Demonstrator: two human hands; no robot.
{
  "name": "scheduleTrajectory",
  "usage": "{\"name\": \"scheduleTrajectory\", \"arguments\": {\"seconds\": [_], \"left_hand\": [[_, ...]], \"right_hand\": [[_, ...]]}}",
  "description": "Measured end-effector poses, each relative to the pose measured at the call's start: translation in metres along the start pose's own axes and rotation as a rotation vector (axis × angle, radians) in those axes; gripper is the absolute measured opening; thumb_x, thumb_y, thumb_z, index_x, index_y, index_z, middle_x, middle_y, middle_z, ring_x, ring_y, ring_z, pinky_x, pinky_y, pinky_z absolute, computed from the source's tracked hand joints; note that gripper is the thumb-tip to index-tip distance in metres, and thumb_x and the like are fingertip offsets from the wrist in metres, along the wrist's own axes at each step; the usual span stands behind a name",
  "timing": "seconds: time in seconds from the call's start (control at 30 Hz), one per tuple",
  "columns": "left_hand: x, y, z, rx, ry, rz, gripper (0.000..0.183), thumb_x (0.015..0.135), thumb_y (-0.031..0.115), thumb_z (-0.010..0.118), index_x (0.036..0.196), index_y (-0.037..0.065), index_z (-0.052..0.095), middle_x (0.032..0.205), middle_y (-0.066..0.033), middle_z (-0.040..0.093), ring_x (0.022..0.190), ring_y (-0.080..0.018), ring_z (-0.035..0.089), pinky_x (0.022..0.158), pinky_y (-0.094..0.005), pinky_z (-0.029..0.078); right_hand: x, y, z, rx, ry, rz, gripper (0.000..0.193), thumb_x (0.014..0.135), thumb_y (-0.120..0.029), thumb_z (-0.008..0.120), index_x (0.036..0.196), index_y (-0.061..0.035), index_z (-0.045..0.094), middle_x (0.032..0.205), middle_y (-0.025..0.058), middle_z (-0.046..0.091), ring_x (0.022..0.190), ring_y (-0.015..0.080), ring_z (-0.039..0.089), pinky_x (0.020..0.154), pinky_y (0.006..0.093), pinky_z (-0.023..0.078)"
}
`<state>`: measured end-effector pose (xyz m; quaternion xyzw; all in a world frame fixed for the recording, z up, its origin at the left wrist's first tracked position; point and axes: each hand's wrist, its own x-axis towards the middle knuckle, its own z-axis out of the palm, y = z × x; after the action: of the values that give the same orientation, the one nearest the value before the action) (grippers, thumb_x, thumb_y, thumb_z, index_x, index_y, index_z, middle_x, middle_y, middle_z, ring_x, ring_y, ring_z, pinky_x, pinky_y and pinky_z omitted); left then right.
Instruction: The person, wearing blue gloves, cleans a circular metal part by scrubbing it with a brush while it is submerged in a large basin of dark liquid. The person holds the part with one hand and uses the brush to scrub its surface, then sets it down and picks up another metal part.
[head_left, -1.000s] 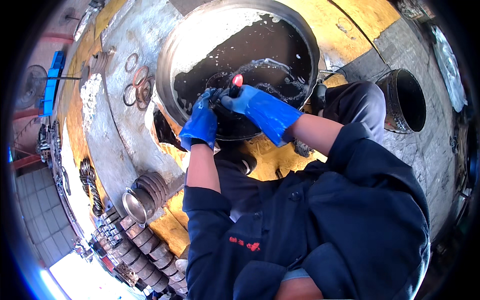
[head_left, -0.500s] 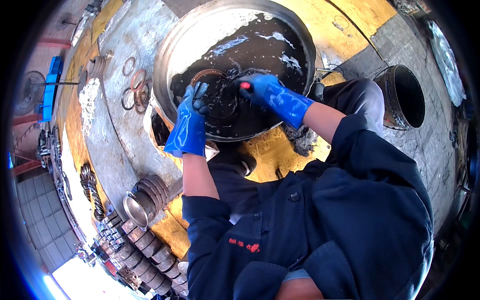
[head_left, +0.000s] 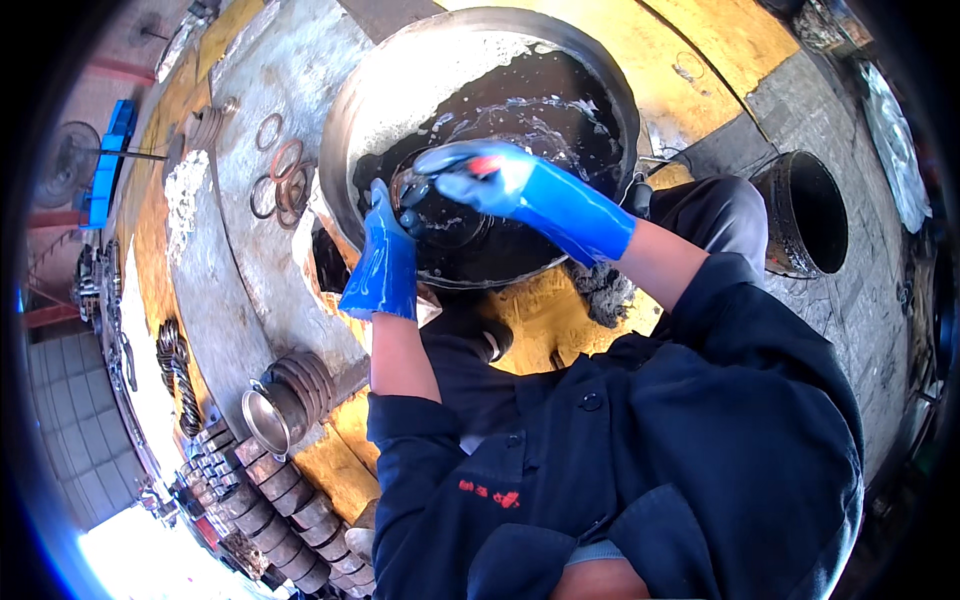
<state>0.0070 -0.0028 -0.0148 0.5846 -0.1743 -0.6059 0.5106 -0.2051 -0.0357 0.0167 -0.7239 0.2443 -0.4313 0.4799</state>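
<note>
A wide round metal basin [head_left: 632, 130] of dark liquid, with whitish foam [head_left: 400, 110] on its far left side, stands in front of me. Both hands wear blue rubber gloves. My left hand [head_left: 384, 230] is closed on the left side of a dark, wet ring [head_left: 462, 243] held at the liquid. My right hand [head_left: 490, 185], slightly blurred, reaches across the ring's far side close to my left fingers. It is closed round a small red-ended thing [head_left: 487, 164]; the rest of that thing is hidden by the glove.
Several loose rings [head_left: 285, 165] lie on the floor left of the basin. A dark, open bucket [head_left: 805, 215] stands at the right, past my knee. Ring-shaped metal parts [head_left: 305, 385] and stacked cylinders [head_left: 290, 510] stand at lower left. A dark rag-like clump [head_left: 603, 295] lies below the basin.
My right hand has swung left over the ring, now beside my left fingers and covering the ring's far rim. My left hand keeps its hold, and the liquid's surface pattern has shifted.
</note>
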Motion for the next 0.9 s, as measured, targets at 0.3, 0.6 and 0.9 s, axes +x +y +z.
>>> {"name": "scheduleTrajectory", "arguments": {"seconds": [0.3,0.6,0.9], "left_hand": [[-0.001,0.006,0.009,-0.016,0.057,-0.047,0.051,0.098,0.061,0.040,0.095,0.017,0.065,0.064,0.0006,0.056,0.045,-0.0117,0.040,0.041,-0.0260,0.030],[-0.015,0.002,0.014,-0.016,-0.107,-0.012,0.049,0.102,0.051,0.040,0.117,0.012,0.065,0.070,-0.0021,0.061,0.042,-0.0105,0.035,0.040,-0.0246,0.027],[-0.011,0.006,0.011,-0.203,-0.392,0.130,0.048,0.104,0.043,0.040,0.130,0.007,0.056,0.076,-0.0022,0.063,0.042,-0.0069,0.032,0.043,-0.0236,0.026]], "right_hand": [[0.011,-0.017,-0.018,-0.235,-0.033,-0.032,0.028,0.086,-0.020,0.066,0.114,-0.0168,0.069,0.115,0.0054,0.069,0.106,0.0262,0.066,0.093,0.0359,0.053],[0.023,0.045,-0.014,-0.326,0.179,0.262,0.026,0.089,-0.028,0.064,0.113,-0.0194,0.069,0.105,0.0086,0.071,0.097,0.0270,0.069,0.089,0.0349,0.054],[-0.022,0.057,-0.023,0.108,0.445,0.680,0.024,0.090,-0.022,0.061,0.097,-0.0018,0.071,0.088,0.0081,0.073,0.080,0.0196,0.067,0.071,0.0339,0.052]]}}
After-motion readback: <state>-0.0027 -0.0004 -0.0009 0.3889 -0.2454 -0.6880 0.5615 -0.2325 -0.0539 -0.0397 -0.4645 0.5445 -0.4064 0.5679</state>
